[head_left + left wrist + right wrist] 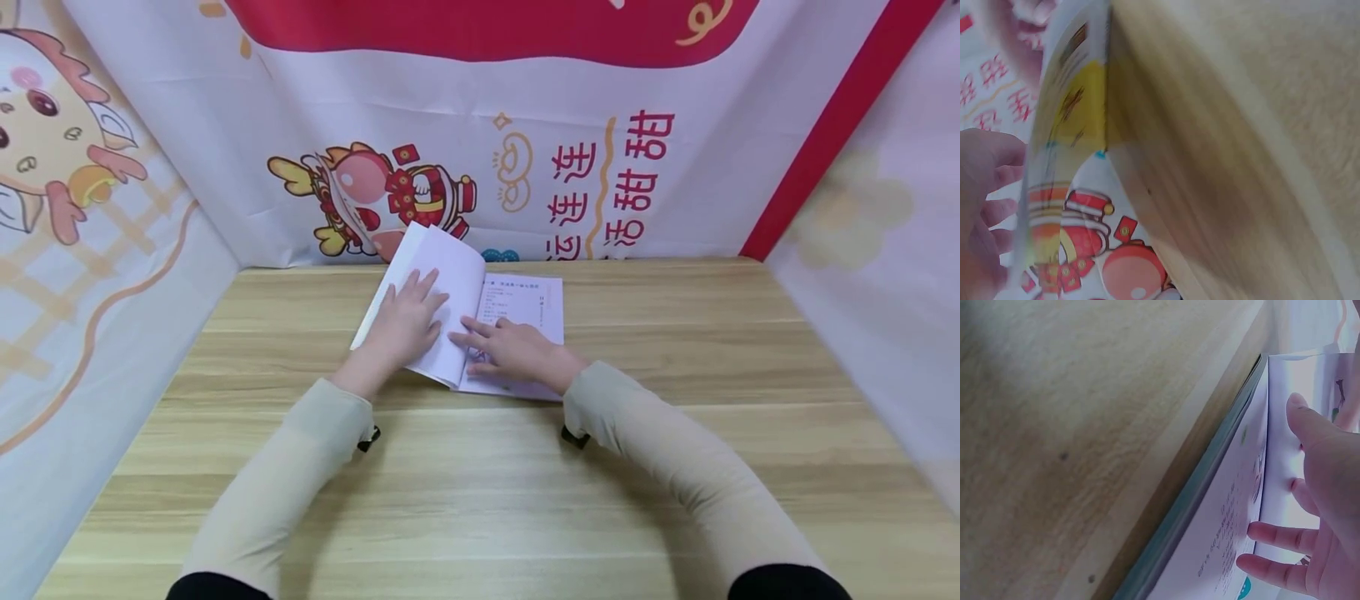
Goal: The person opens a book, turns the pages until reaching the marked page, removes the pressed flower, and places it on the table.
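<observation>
A thin paperback book (542, 312) lies spread near the far edge of the table, its right page printed with text and a small picture. Its left side (450, 258) is tilted up off the wood, and the page there looks mostly blank. My left hand (407, 321) rests on that raised page with fingers spread. In the left wrist view, the cover's yellow outer face (1082, 103) shows beneath the lifted side. My right hand (517, 350) lies over the right page, its straight fingers reaching to the fold. From the right wrist, those fingers (1272, 534) appear close along the spine.
The wood-grain table (465, 500) stretches toward me and to both sides of the book. A white printed cloth (420, 92) with red lettering and cartoon figures hangs right behind the table's far edge. Similar cloth (885, 275) borders the sides.
</observation>
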Motion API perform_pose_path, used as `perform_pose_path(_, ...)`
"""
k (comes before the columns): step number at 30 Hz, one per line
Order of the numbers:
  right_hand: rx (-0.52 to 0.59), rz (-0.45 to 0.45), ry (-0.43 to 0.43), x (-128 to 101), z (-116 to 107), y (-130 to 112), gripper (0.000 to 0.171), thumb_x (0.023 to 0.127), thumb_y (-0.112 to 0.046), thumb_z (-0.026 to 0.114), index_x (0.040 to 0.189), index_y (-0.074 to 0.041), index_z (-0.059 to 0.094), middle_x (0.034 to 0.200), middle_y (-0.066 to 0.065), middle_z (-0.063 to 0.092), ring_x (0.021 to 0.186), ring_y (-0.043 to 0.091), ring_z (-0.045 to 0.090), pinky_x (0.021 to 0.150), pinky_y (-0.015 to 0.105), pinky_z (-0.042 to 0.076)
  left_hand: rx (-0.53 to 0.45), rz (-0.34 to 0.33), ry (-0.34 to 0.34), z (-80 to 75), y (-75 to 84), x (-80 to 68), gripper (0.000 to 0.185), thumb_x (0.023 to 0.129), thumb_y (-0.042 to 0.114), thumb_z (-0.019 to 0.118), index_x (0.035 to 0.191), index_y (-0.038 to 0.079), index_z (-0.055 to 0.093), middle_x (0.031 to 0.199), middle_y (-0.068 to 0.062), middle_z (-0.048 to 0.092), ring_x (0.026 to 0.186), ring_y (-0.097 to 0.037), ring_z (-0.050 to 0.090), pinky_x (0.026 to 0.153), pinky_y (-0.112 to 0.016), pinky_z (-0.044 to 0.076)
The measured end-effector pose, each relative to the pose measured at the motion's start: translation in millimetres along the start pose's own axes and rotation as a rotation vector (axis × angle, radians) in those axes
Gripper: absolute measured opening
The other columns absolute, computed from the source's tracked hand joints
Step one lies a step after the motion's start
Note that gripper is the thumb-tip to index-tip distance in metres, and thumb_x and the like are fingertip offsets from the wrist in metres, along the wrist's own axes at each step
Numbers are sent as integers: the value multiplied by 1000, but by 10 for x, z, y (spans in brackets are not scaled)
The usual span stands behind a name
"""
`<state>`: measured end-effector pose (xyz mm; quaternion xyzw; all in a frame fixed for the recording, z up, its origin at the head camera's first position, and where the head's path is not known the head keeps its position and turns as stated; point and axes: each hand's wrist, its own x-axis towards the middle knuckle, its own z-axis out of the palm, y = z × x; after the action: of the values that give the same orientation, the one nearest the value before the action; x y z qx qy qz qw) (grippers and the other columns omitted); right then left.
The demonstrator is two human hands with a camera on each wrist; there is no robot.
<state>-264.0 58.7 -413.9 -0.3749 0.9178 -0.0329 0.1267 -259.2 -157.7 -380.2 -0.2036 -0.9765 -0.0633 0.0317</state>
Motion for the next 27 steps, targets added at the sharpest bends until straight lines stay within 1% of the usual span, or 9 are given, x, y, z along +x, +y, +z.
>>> perform_pose_path(2, -12, -4, 4, 2, 15, -5, 68, 104, -60, 45, 164, -41, 18, 171, -4, 10, 141, 46, 41, 100, 57, 51, 46, 13, -42, 51, 34, 1, 53, 101, 24, 64, 150, 8, 52, 168, -16, 20, 155, -41, 11, 117, -72, 7)
perform_pose_path(4, -32, -9, 7, 4, 31, -8, 69, 104, -61, 44, 164, -41, 16, 171, -4, 9, 141, 46, 41, 100, 56, 51, 81, 18, -79, 96, 44, 0, 57, 103, 27, 62, 154, 10, 47, 169, -14, 16, 155, -40, 6, 115, -74, 1)
perform_pose_path(6, -43, -15, 9, 3, 41, -13, 69, 104, -61, 43, 164, -41, 13, 171, -3, 9, 141, 46, 41, 100, 56, 51, 103, 22, -113, 129, 40, -4, 59, 104, 30, 60, 157, 11, 42, 170, -14, 14, 155, -40, 5, 115, -74, 1)
perform_pose_path(9, -43, -22, 5, -7, 47, -15, 70, 105, -60, 42, 164, -40, 11, 171, -3, 8, 142, 47, 40, 102, 57, 50, 113, 21, -163, 173, 10, -10, 60, 107, 32, 54, 160, 13, 36, 170, -11, 15, 155, -40, 6, 116, -73, 4)
perform_pose_path(14, 11, -32, -19, -57, 37, 23, 71, 104, -59, 47, 164, -39, 15, 171, -4, 8, 145, 44, 37, 108, 59, 43, 90, 30, -213, 244, -50, -18, 58, 110, 36, 44, 164, 21, 28, 170, -1, 17, 156, -36, 5, 117, -71, 6)
perform_pose_path(16, 34, -49, -29, -91, 38, 65, 72, 103, -57, 51, 164, -38, 18, 171, -3, 9, 145, 41, 38, 110, 57, 41, 78, 34, -223, 265, -67, -28, 56, 111, 38, 40, 164, 24, 27, 170, 0, 16, 156, -36, 3, 117, -70, 6)
perform_pose_path(19, 52, -93, -37, -165, 49, 160, 73, 102, -56, 55, 164, -32, 24, 171, 1, 14, 146, 36, 38, 113, 55, 39, 59, 27, -242, 289, -90, -48, 55, 111, 40, 37, 164, 27, 26, 170, -1, 14, 156, -36, 2, 117, -71, 6)
perform_pose_path(23, 103, -122, -64, -310, 42, 306, 78, 97, -56, 62, 163, -27, 30, 170, 5, 17, 151, 32, 28, 120, 52, 28, 13, -4, -265, 305, -123, -67, 57, 111, 42, 37, 165, 28, 25, 171, -2, 12, 156, -36, 1, 118, -70, 7)
perform_pose_path(27, 171, -89, -127, -464, 10, 410, 83, 92, -59, 69, 161, -29, 35, 170, 0, 16, 156, 27, 14, 124, 49, 17, -25, -23, -280, 294, -151, -69, 57, 111, 43, 36, 165, 27, 23, 171, -3, 11, 156, -36, 1, 118, -70, 7)
